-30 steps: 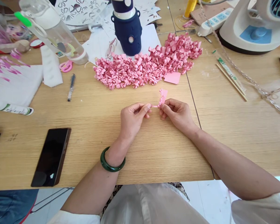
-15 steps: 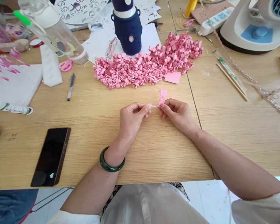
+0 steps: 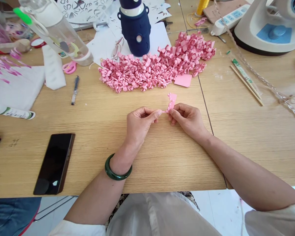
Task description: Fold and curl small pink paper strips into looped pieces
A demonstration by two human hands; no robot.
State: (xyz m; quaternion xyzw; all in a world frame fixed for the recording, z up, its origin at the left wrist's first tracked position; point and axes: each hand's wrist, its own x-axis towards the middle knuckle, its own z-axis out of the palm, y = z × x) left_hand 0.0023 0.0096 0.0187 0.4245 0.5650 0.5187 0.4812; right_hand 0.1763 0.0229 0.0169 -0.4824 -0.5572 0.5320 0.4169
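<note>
Between my hands is a small pink paper piece with curled loops along its left edge. My right hand pinches its lower end between thumb and fingers. My left hand, with a dark green bangle at the wrist, pinches the end of a thin pink strip that runs to the piece. Just beyond lies a long heap of curled pink paper pieces. A flat pink paper sheet rests against the heap's front edge.
A phone lies at the left, with a pen and pink scissors farther back. A clear bottle and a navy bottle stand behind. To the right are wrapped chopsticks, a braided cord and a fan base.
My left fingertips have shifted slightly right, closer to my right hand, so less of the strip shows between them. Both hands keep their pinch. The view has tilted slightly.
</note>
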